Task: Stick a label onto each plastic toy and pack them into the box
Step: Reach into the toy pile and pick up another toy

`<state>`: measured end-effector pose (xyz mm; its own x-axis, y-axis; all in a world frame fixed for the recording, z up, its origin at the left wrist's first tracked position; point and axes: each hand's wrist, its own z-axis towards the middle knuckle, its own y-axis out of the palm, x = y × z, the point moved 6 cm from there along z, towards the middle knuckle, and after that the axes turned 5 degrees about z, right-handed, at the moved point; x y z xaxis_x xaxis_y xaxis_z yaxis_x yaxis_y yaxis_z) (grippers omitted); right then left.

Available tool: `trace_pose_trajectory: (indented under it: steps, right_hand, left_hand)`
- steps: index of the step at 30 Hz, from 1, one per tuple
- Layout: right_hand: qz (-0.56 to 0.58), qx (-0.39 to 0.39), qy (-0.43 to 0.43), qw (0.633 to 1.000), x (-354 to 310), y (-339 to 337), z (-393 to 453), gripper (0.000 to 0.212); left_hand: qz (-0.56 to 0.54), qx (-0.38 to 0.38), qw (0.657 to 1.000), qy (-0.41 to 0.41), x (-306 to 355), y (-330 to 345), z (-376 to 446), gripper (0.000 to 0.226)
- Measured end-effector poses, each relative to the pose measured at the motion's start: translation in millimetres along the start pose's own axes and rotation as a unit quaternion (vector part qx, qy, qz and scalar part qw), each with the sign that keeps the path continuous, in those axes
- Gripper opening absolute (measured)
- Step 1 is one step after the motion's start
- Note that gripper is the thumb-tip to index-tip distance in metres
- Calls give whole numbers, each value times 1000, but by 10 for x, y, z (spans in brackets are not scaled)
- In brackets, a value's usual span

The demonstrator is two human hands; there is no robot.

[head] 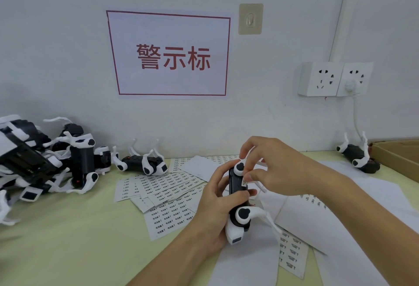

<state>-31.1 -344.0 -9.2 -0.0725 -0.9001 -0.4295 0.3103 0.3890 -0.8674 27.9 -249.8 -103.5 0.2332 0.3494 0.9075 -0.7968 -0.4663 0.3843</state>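
Head view. Held above the counter (pixel 68 229), just in front of the scattered label sheets (pixel 163 192): a black-and-white plastic toy (pixel 238 199), gripped round its dark body by the left hand (pixel 215 213), fingers and thumb curled about it. Right hand (pixel 274 167) at the toy's upper end, fingertips pinched together against the dark shell where a small white label (pixel 243 182) sits, apparently pressing it down; whether the label is fully stuck cannot be told.

Likely light and stiff, being hollow-looking moulded plastic. Thin white curved legs probably springy and easy to snap or snag, so best held by the solid black body, as now, never by the legs. Smooth shell, possibly a bit slippery; a firm wrap round the middle seems wise while pressing.

Looks: glossy black trunk, rounded white joints with black centres, a white head end with a small dark panel pointing toward the person, slender white legs curling off to the right.

Left of the label sheets, a heap of similar toys (pixel 45 161) against the wall, and one more (pixel 145 163) lying just behind the sheets. Far right of the sheets, another toy (pixel 358 156) on its back beside the cardboard box (pixel 399 156), only partly in frame.
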Motion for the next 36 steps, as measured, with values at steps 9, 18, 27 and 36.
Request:
trace_pose_trajectory:
  steps: [9,18,27,36]
  right_hand:
    - [-4,-2,5,1000,-33,1,-20,19]
    - [-12,-1,18,1000,-40,-2,-28,18]
    - [-21,-2,24,999,-72,6,-30,20]
    - [-29,12,28,999,-75,13,-34,20]
  left_hand:
    - [-1,8,1000,-3,12,-1,-7,59]
    - [-3,12,1000,-2,11,-7,3,53]
    - [9,9,1000,11,17,-4,-9,51]
    - [9,16,1000,12,16,-1,3,45]
